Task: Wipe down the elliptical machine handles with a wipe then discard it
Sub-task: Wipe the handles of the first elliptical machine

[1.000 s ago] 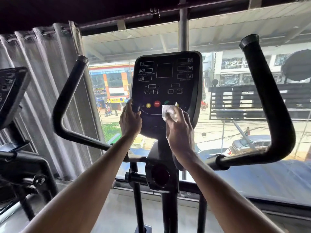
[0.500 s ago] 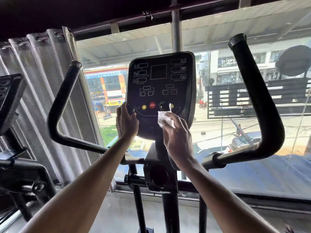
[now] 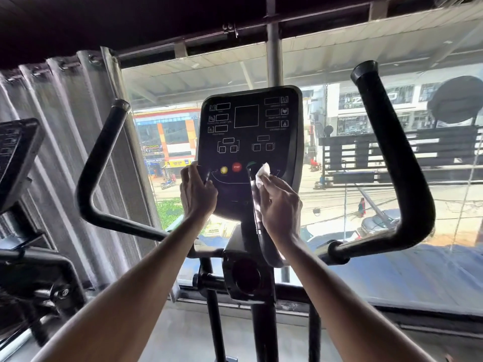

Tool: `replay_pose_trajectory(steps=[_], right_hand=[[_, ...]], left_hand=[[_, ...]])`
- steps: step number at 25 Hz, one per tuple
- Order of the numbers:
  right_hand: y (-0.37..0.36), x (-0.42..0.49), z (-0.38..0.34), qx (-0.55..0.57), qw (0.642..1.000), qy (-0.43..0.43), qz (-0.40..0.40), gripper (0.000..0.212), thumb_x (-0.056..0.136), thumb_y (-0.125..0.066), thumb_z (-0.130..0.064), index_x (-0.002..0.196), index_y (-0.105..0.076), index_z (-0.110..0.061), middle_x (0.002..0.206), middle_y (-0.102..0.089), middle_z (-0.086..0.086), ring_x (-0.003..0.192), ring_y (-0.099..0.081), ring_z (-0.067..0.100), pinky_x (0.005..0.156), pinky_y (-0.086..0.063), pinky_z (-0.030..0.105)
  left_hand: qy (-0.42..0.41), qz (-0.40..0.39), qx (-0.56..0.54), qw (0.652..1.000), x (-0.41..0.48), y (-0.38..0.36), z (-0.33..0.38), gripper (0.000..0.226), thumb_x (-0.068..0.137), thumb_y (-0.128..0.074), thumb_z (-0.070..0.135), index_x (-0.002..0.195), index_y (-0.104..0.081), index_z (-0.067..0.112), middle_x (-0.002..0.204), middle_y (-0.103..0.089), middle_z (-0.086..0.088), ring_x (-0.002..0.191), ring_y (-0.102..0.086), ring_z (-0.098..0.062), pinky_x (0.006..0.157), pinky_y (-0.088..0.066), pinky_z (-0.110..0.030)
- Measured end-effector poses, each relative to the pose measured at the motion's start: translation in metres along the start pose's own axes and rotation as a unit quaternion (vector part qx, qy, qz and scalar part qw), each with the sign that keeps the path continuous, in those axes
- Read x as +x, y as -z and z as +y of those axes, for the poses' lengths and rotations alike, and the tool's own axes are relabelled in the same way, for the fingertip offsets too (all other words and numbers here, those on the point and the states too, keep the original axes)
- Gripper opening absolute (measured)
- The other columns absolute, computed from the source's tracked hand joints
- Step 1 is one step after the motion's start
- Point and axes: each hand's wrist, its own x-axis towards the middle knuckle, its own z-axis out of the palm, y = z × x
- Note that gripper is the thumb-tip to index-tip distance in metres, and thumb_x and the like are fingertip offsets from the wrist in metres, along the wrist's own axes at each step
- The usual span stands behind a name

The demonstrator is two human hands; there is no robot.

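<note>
The elliptical's black console (image 3: 249, 126) stands straight ahead, with a yellow and a red button low on its face. My right hand (image 3: 281, 205) holds a small white wipe (image 3: 262, 173) against the console's lower right, beside the green button. My left hand (image 3: 197, 192) grips the console's lower left edge. The left handle (image 3: 96, 163) and the right handle (image 3: 392, 158), both black and curved, rise on either side, and neither hand touches them.
A second machine's console (image 3: 15, 155) and frame stand at the far left. A grey curtain (image 3: 65, 152) hangs behind the left handle. A large window (image 3: 339, 205) runs behind the machine, and the black centre post (image 3: 261, 322) drops to the floor.
The view has shifted slightly left and down. My right hand and the wipe stay at the console's lower right, moving only a little. My left hand keeps its grip.
</note>
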Motion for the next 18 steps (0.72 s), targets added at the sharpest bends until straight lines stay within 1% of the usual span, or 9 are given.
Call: replay_pose_trajectory(steps=[3,5,7,8,10,12,14,16,18], right_hand=[[-0.002,-0.015,-0.001,-0.038,0.998,0.044,-0.037,0.028,0.094,-0.068,-0.011,0.121,-0.072,-0.014,0.131,-0.067,0.008,0.114,-0.066,0.023,0.099,-0.054,0.034],[-0.001,-0.015,0.002,-0.029,0.998,0.047,-0.036,0.028,0.095,-0.067,-0.013,0.123,-0.072,-0.013,0.128,-0.069,0.008,0.111,-0.068,0.022,0.095,-0.057,0.037],[-0.003,-0.004,0.000,-0.007,1.000,0.015,-0.016,0.025,0.097,-0.066,-0.016,0.120,-0.072,-0.011,0.124,-0.071,0.007,0.106,-0.070,0.021,0.090,-0.060,0.039],[-0.003,-0.003,-0.003,-0.015,1.000,0.014,-0.017,0.024,0.096,-0.067,-0.015,0.119,-0.073,-0.011,0.126,-0.070,0.006,0.108,-0.070,0.022,0.092,-0.059,0.038],[0.000,-0.014,-0.002,-0.053,0.996,0.059,-0.041,0.025,0.094,-0.070,-0.013,0.119,-0.074,-0.013,0.133,-0.066,0.005,0.112,-0.066,0.023,0.094,-0.056,0.032],[0.006,-0.023,0.002,-0.075,0.993,0.073,-0.052,0.030,0.094,-0.069,-0.015,0.123,-0.072,-0.015,0.133,-0.065,0.006,0.110,-0.066,0.024,0.091,-0.058,0.032],[0.007,-0.023,-0.001,-0.079,0.996,0.030,-0.038,0.033,0.093,-0.069,-0.015,0.126,-0.070,-0.015,0.131,-0.066,0.007,0.109,-0.066,0.024,0.087,-0.060,0.033],[0.007,-0.030,-0.009,-0.091,0.993,0.030,-0.073,0.033,0.093,-0.068,-0.014,0.127,-0.069,-0.015,0.137,-0.061,0.004,0.118,-0.057,0.018,0.090,-0.058,0.027],[0.015,-0.045,-0.007,-0.089,0.987,0.071,-0.113,0.033,0.096,-0.064,-0.017,0.129,-0.067,-0.016,0.140,-0.056,-0.001,0.123,-0.050,0.012,0.093,-0.055,0.022]], left_hand=[[-0.005,0.000,0.020,1.000,0.000,0.000,0.005,0.055,0.087,-0.059,0.007,0.141,-0.046,0.010,0.136,-0.049,-0.013,0.115,-0.052,-0.033,0.090,-0.035,-0.035],[-0.002,-0.006,0.034,0.999,-0.001,-0.001,0.009,0.058,0.086,-0.061,0.011,0.142,-0.046,0.010,0.140,-0.046,-0.014,0.118,-0.049,-0.034,0.086,-0.033,-0.035],[-0.006,-0.007,0.051,0.999,-0.004,-0.001,0.015,0.057,0.085,-0.063,0.013,0.140,-0.046,0.011,0.143,-0.044,-0.012,0.122,-0.046,-0.034,0.084,-0.036,-0.038],[-0.012,-0.005,0.058,0.998,-0.005,-0.001,0.019,0.056,0.085,-0.064,0.014,0.139,-0.047,0.012,0.145,-0.043,-0.011,0.125,-0.044,-0.034,0.085,-0.039,-0.041],[-0.030,-0.001,0.070,0.997,-0.007,-0.001,0.026,0.053,0.086,-0.066,0.018,0.136,-0.050,0.013,0.145,-0.044,-0.009,0.127,-0.042,-0.033,0.093,-0.040,-0.045],[-0.069,0.007,0.068,0.995,-0.008,-0.004,0.034,0.043,0.089,-0.065,0.020,0.130,-0.055,0.013,0.139,-0.051,-0.008,0.126,-0.045,-0.031,0.096,-0.039,-0.044],[-0.122,0.005,0.055,0.991,-0.006,-0.008,0.044,0.029,0.094,-0.059,0.024,0.121,-0.062,0.015,0.129,-0.059,-0.005,0.120,-0.052,-0.029,0.096,-0.043,-0.042],[-0.131,-0.041,0.000,0.990,-0.001,-0.012,0.058,0.023,0.097,-0.055,0.025,0.113,-0.069,0.016,0.121,-0.067,-0.001,0.111,-0.061,-0.024,0.096,-0.048,-0.041],[-0.082,-0.154,-0.057,0.983,0.007,-0.014,0.072,0.025,0.100,-0.057,0.024,0.115,-0.075,0.016,0.120,-0.073,0.000,0.109,-0.066,-0.017,0.099,-0.050,-0.034]])
